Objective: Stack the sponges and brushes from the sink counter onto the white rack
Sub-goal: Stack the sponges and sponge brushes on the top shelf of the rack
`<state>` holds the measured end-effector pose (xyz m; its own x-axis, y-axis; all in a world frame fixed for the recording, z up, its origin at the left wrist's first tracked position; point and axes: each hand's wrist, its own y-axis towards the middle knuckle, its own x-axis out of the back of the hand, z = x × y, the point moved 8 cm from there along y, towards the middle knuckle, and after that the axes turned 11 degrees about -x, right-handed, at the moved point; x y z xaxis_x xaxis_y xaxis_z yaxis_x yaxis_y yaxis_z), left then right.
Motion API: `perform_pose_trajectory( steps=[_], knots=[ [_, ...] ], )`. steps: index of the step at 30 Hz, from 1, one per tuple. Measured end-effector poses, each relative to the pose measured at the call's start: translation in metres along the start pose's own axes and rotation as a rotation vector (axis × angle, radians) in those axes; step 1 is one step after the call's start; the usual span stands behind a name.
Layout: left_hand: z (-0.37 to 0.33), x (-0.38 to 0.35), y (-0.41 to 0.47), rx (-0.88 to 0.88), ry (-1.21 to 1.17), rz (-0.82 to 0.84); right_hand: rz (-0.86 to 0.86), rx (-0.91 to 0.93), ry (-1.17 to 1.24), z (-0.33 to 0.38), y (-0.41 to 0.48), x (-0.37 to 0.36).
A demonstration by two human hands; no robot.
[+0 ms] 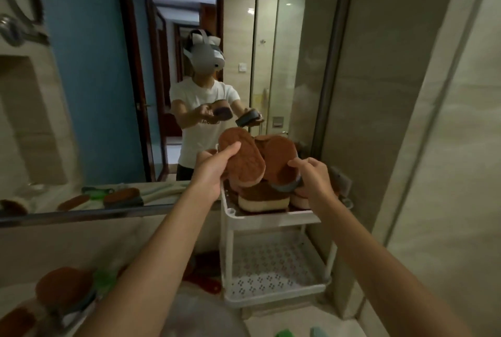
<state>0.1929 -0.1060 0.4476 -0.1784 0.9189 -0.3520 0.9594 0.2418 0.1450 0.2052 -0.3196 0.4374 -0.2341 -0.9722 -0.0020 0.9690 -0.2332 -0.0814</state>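
A person stands at a bathroom worktop (81, 244), both bare arms stretched forward toward a white rack (271, 221) with two tiers that stands at the far right end, against the wall mirror (95, 92).

The left hand (214, 171) is closed around a brown oval sponge (242, 159), thumb across its upper face, holding it tilted above the rack's top tier. The right hand (315, 179) grips a second brown sponge with a grey edge (282, 168), fingers curled over its right side, just beside the first one. The two held sponges are touching or nearly so; it is hard to tell which.

Beneath them, the top tier already carries a pile of sponges (261, 198), brown on top with a cream layer below, crowded together and leaning on one another. The lower tier (271, 269), a perforated white tray, shows only its patterned holes.

On the worktop at the lower left lie more items, blurred: a brown sponge with a grey edge (63, 289), something green (104, 281) beside it, and another brown shape (16, 321) at the corner. Something red (206, 281) sits near the rack's foot.

The mirror reflects the person (203, 108) in a white T-shirt and a head-worn device, holding out both sponges.
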Motion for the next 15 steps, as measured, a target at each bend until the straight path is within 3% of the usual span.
perform_pose_trajectory(
  steps=[8, 15],
  knots=[
    [0.014, -0.012, 0.061, -0.063, 0.268, -0.110, 0.000, -0.072, -0.040, 0.005, 0.058, 0.007],
    [0.039, -0.005, 0.097, 0.018, 0.515, -0.032, 0.031, -0.131, -0.027, -0.014, 0.084, -0.008]
  ],
)
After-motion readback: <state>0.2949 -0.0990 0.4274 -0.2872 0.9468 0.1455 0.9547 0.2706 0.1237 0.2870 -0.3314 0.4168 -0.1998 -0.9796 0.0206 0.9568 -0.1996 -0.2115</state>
